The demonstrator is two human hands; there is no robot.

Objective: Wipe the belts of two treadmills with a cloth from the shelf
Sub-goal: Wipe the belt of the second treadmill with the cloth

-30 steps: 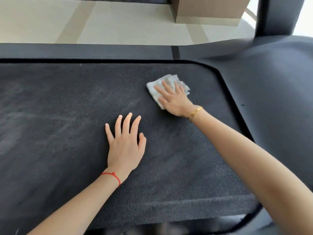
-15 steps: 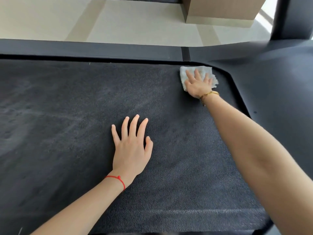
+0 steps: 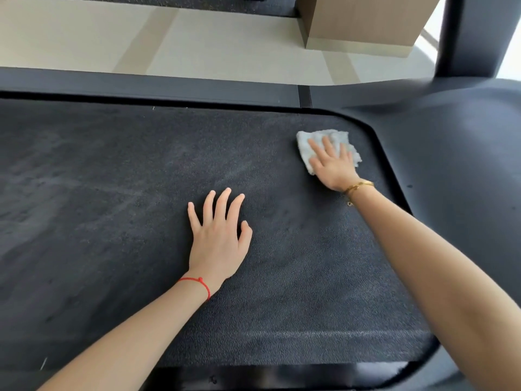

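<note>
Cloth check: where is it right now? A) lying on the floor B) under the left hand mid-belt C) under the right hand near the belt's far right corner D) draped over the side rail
C: the right hand presses flat on the white cloth near that corner of the belt.

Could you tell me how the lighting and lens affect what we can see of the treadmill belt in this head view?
Head view: daylight washes out the pale floor at top; the belt is dark, yet its grain and dusty grey streaks read clearly; wide-angle distortion bows the side rail; the cloth under the right hand looks slightly soft, the left hand sharp.
</note>
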